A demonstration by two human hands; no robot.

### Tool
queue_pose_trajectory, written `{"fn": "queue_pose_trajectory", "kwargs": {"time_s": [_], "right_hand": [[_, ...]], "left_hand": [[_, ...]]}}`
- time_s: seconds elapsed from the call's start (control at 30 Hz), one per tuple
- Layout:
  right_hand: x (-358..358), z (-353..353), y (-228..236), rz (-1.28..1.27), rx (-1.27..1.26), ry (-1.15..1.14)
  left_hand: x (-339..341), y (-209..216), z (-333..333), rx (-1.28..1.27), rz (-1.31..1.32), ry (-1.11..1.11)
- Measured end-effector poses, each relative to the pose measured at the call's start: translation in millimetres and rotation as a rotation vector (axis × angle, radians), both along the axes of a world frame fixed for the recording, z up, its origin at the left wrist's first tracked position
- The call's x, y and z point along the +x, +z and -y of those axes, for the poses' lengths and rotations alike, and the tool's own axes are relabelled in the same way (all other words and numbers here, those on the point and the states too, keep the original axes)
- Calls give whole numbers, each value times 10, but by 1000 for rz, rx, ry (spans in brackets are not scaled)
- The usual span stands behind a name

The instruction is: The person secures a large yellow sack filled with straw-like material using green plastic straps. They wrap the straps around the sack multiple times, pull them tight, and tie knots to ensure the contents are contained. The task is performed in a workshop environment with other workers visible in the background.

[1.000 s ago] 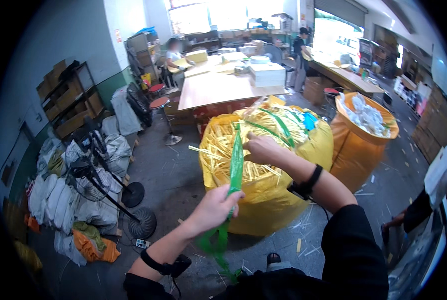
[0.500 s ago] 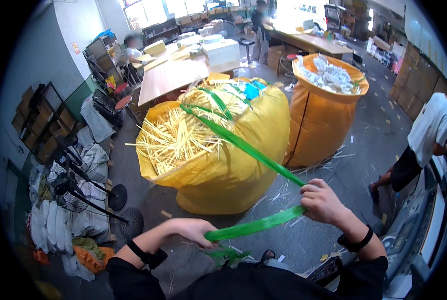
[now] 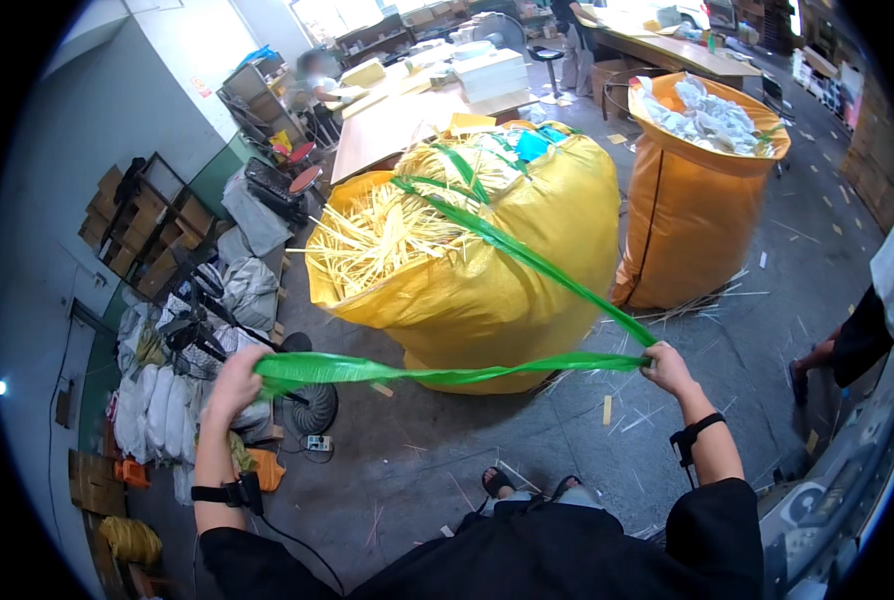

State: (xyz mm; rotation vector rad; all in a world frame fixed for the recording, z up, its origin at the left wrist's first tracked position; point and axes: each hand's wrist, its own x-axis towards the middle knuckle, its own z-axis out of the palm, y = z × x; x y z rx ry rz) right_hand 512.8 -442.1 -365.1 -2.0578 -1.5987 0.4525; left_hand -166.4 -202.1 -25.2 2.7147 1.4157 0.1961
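Note:
A long green plastic strap [image 3: 437, 371] stretches nearly level between my two hands. At the left, my left hand [image 3: 235, 382] is closed around one part of it. My right hand [image 3: 669, 367] is closed on the strap too, and from there it runs up and left onto the big yellow sack [image 3: 527, 270]. That sack stands in front of me, stuffed with thin pale-yellow strips [image 3: 392, 235]. More green strapping lies across the strips, beside a blue piece [image 3: 533, 146].
An orange sack [image 3: 692, 215] of whitish plastic stands right of the yellow one. Left are a round fan base [image 3: 312, 408], white bags [image 3: 167, 410] and a shelf with boxes [image 3: 142, 220]. A person [image 3: 319, 85] is at the far table [image 3: 392, 140]. Machinery [image 3: 827, 500] borders the right.
My left hand has moved out to the left and up, drawing the strap wide between my hands. My right hand has shifted slightly right. The whole view has tilted.

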Motion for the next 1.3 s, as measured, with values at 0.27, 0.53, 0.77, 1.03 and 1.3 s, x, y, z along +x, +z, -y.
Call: {"fn": "queue_pose_trajectory", "kwargs": {"time_s": [0.27, 0.53, 0.77, 1.03, 1.3], "right_hand": [[231, -209, 13, -142, -118, -80], [156, -670, 1470, 64, -286, 235], [-1621, -1367, 1793, -1176, -325, 751], [-1384, -1011, 2296, -1521, 216, 167], [-820, -722, 2307, -1603, 468, -91]], "left_hand": [[31, 386, 333, 314, 126, 216], [1871, 161, 562, 342, -115, -519], [3763, -564, 1163, 527, -289, -1636], [4088, -814, 1057, 290, -281, -1930], [4014, -1170, 570, 205, -306, -1920]]}}
